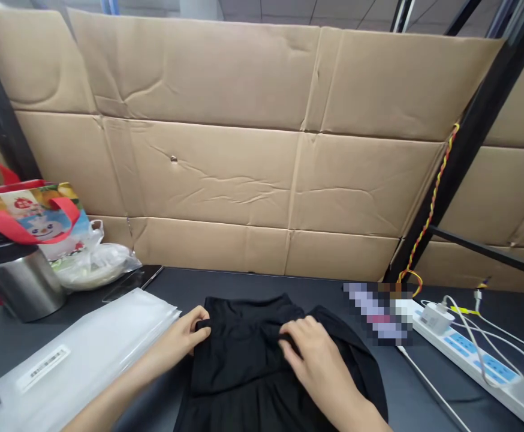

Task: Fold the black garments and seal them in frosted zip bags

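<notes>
A black garment (239, 360) with a wide flat band and pleats below it lies on the dark table, its lower part cut off by the frame's bottom. My left hand (190, 333) pinches the left edge of the band between thumb and fingers. Toward the right side of the band, my right hand (309, 348) has its fingers curled round a fold of the black cloth. Beyond that hand, a loose rounded part of the garment spreads out to the right.
Clear plastic bags with a barcode label (86, 354) lie at the left, near a steel cup (28, 282), a colourful bag (41, 216) and a dark phone (133, 282). A white power strip (464, 354) with cables runs along the right. Cardboard (226, 180) stands behind.
</notes>
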Available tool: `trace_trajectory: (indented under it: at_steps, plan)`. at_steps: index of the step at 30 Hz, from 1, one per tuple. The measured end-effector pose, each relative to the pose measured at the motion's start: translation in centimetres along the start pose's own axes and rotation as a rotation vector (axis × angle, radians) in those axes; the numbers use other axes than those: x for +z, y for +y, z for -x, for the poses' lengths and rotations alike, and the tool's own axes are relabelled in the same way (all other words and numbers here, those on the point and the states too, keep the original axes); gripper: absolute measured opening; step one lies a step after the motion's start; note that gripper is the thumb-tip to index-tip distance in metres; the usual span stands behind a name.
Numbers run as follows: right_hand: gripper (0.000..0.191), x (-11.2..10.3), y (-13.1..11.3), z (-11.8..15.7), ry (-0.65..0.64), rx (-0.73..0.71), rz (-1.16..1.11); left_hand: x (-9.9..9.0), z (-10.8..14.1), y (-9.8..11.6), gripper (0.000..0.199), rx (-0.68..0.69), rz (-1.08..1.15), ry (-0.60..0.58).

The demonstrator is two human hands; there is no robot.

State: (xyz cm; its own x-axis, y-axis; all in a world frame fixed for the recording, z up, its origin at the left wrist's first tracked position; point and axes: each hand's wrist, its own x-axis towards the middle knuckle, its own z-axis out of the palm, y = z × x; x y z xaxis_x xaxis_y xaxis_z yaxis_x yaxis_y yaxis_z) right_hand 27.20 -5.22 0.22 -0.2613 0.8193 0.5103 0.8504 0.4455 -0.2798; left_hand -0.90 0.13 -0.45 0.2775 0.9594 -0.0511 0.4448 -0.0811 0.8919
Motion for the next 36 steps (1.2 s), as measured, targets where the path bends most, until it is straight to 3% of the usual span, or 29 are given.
trace_trajectory:
  at_steps: [4,6,9,11,14,19,22,26,31,36]
  plan:
    - [0.014,-2.5,3.3,0.9,0.141,0.293,0.191,-0.1,0.1,0.2,0.03,-0.008,0.026,0.007]
    - [0.015,-4.2,5.0,1.6,0.097,0.409,0.376,-0.1,0.1,0.3,0.031,-0.002,0.025,0.016]
    - [0.014,-5.6,6.6,2.0,-0.006,0.463,0.547,-0.1,0.1,0.3,0.032,0.001,0.017,0.027]
    - [0.018,-5.5,7.1,1.7,0.032,0.436,0.552,0.0,0.0,0.2,0.034,-0.007,0.027,0.024]
    - [0.023,-4.1,7.5,0.4,0.109,0.317,0.378,-0.2,-0.3,-0.1,0.036,0.021,0.035,0.031]
    - [0.019,-2.0,8.3,-1.3,0.051,0.248,0.107,-1.0,-0.5,-0.8,0.034,0.13,-0.054,0.207]
    - [0.015,-2.6,8.8,-1.4,0.042,0.22,-0.008,-1.5,-0.2,-1.2,0.03,0.187,-0.099,0.284]
    - [0.017,-4.4,9.5,-1.1,0.013,0.271,-0.377,-1.7,0.6,-1.1,0.031,0.232,-0.089,0.319]
    - [0.034,-6.8,9.3,-0.6,-0.015,0.286,-0.52,-2.0,2.3,-0.2,0.026,0.261,0.009,0.209]
    - [0.018,-10.6,8.6,1.9,-0.428,0.172,-0.451,-2.8,7.1,-1.4,0.014,0.297,-0.109,-0.124]
